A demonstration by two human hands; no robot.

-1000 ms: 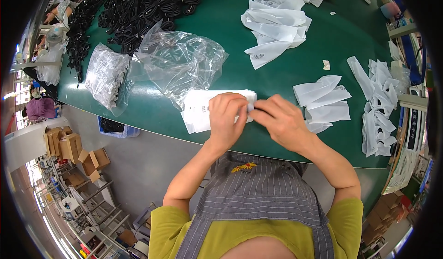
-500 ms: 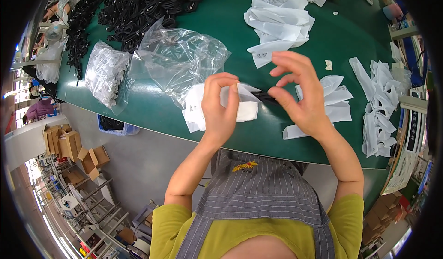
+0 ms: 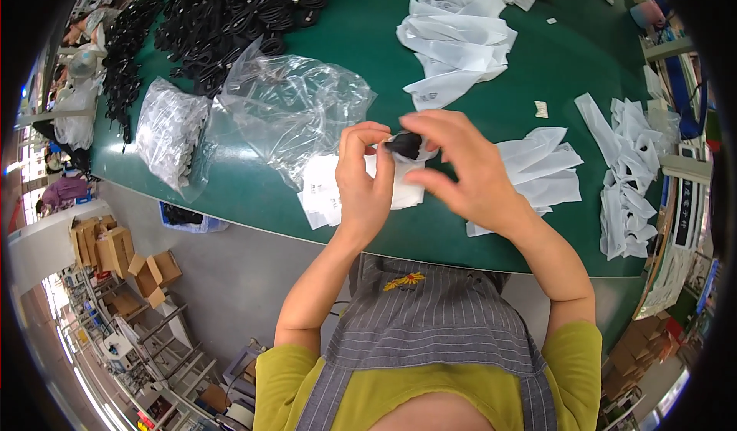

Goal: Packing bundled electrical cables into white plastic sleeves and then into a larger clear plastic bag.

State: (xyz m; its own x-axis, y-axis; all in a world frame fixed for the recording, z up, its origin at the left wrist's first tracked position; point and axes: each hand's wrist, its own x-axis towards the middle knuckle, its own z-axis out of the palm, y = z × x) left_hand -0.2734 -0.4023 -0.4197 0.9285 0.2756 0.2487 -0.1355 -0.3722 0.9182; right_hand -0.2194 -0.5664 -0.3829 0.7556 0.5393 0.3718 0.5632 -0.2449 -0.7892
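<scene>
My left hand pinches a small translucent white bag between thumb and fingers. A bundled black cable sits at the mouth of that bag, one dark end showing. Close on its right, my right hand curves around the cable with thumb and fingers apart; whether a fingertip touches it is hard to see. Under my hands lies a stack of flat white bags with small print. Several filled white bags rest beside my right wrist.
A heap of black cables covers the far left of the green table. An opened clear plastic bag and a clear pack of white pieces lie left. Rows of white bags lie beyond my hands, with another pile rightward.
My right hand has moved left and closer to my left hand. The black cable, stretched out to the right before, now sits bunched at the left fingertips.
</scene>
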